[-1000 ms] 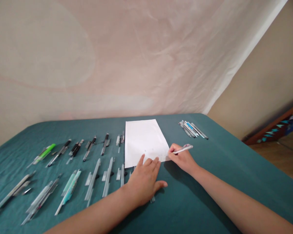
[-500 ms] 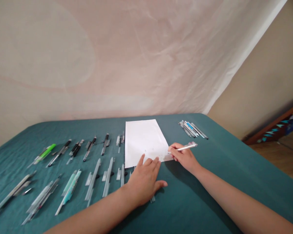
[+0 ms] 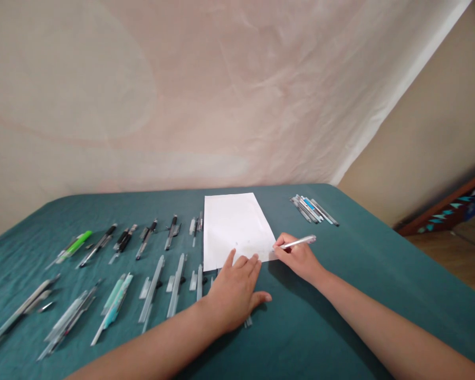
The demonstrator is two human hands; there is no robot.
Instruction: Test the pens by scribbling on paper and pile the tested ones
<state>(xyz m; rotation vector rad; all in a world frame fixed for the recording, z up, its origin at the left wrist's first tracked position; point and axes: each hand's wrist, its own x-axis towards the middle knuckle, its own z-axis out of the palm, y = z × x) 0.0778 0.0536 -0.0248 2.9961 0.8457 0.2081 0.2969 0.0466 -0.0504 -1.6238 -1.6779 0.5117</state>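
Observation:
A white sheet of paper [image 3: 237,219] lies on the dark green tablecloth [image 3: 324,338]. My left hand [image 3: 237,290] rests palm down, fingers spread, with its fingertips on the sheet's near edge. Some pen parts beneath that hand are partly hidden. My right hand [image 3: 298,258] pinches a clear-barrelled pen [image 3: 303,240], held slanted with its back end up to the right. The pen's tip meets the lower right corner of the paper, mostly hidden by the fingers. Small faint marks show on the sheet near my left fingertips.
Taken-apart pens lie in two rows on the left, among them a green pen [image 3: 76,246], a turquoise pen [image 3: 116,306] and clear barrels [image 3: 152,290]. A bundle of pens [image 3: 314,210] sits at the back right. A pale cloth [image 3: 237,95] hangs behind the table.
The pen's back end has dipped and swung slightly left in my right hand. My left hand stays in place on the paper. The view has shifted a little.

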